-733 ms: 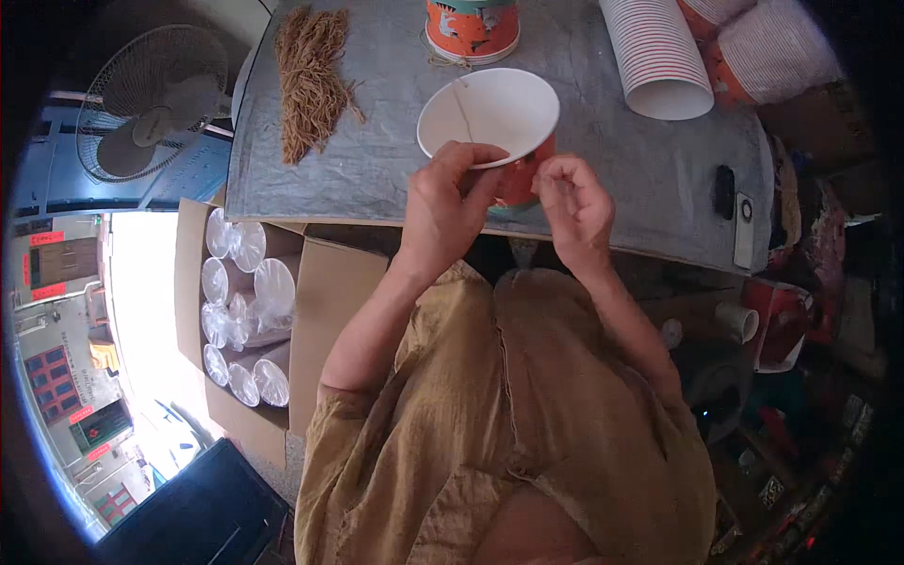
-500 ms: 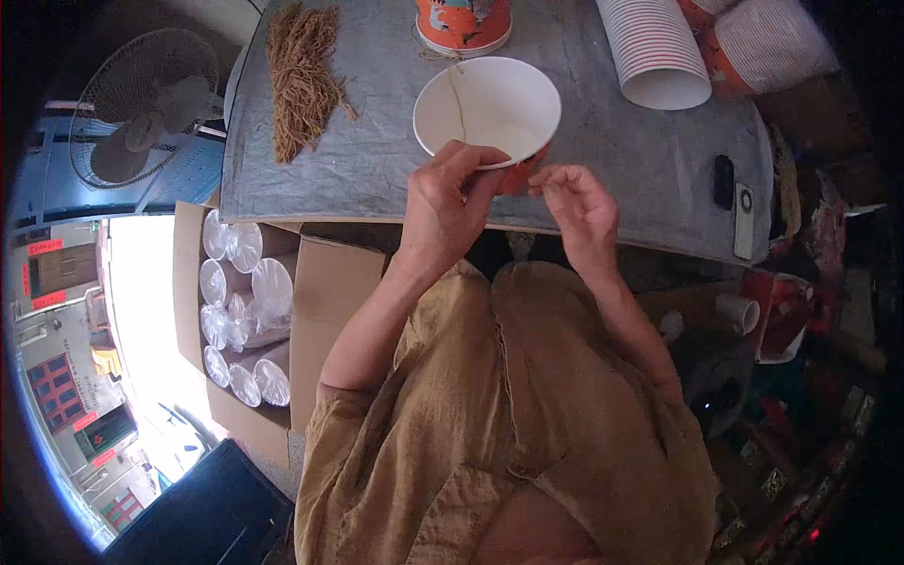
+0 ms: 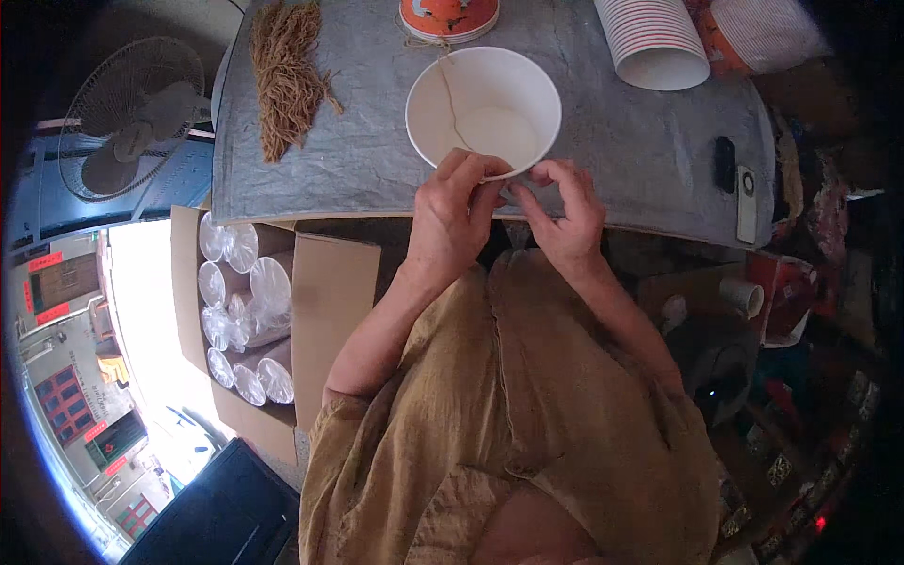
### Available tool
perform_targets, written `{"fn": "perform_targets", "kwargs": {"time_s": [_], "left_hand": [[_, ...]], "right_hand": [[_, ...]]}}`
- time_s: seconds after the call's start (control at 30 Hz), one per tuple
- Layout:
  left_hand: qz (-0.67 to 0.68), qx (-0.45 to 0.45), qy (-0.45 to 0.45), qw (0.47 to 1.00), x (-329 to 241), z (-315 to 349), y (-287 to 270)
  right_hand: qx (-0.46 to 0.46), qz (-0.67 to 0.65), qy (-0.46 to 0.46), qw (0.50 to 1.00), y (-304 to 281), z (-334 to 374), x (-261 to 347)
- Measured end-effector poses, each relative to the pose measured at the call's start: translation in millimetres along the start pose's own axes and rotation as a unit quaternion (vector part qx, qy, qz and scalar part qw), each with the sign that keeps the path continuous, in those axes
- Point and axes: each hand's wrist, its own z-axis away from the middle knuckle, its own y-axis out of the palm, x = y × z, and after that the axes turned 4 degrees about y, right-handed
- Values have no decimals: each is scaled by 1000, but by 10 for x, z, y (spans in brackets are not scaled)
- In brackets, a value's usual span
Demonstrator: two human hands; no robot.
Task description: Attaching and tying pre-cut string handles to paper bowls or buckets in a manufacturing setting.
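A white-lined paper bucket (image 3: 523,99) is tipped so that its mouth faces me near the table's front edge. My left hand (image 3: 447,207) pinches its near rim, thumb outside and fingers over the edge. A thin tan cord (image 3: 450,99) crosses the far rim and runs down the inside toward my left fingers. My right hand (image 3: 570,212) is beside the rim to the right, thumb and fingers curled in a pinch against the bucket's outer side. What those fingertips hold is too small to make out. Behind stands an upside-down orange patterned bucket (image 3: 450,17).
A bundle of brown cords (image 3: 285,85) lies on the grey-covered table (image 3: 358,188) at left. Nested white cups (image 3: 654,42) lie at back right, near a black object (image 3: 723,164) and a pale remote (image 3: 747,202). An open carton (image 3: 334,320) holds wrapped cups. A fan (image 3: 137,118) stands left.
My right hand has moved left and closer to my left hand at the rim. The bucket's mouth has turned a little more toward me, showing more of its bottom.
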Motion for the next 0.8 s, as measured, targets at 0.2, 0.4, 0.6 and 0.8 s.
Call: {"fn": "perform_targets", "kwargs": {"time_s": [0.2, 0.4, 0.6, 0.8], "left_hand": [[41, 11, -27, 999, -65, -56, -34], [79, 7, -53, 995, -68, -87, -65], [99, 0, -52, 994, 15, -78, -53], [29, -63, -27, 997, 54, -58, -35]], "right_hand": [[-24, -2, -26, 999, 103, -73, -35], [-53, -13, -58, 997, 159, -147, -37], [-34, -29, -30, 999, 160, -179, -22], [29, -237, 161, 958, 52, -25, -13]]}}
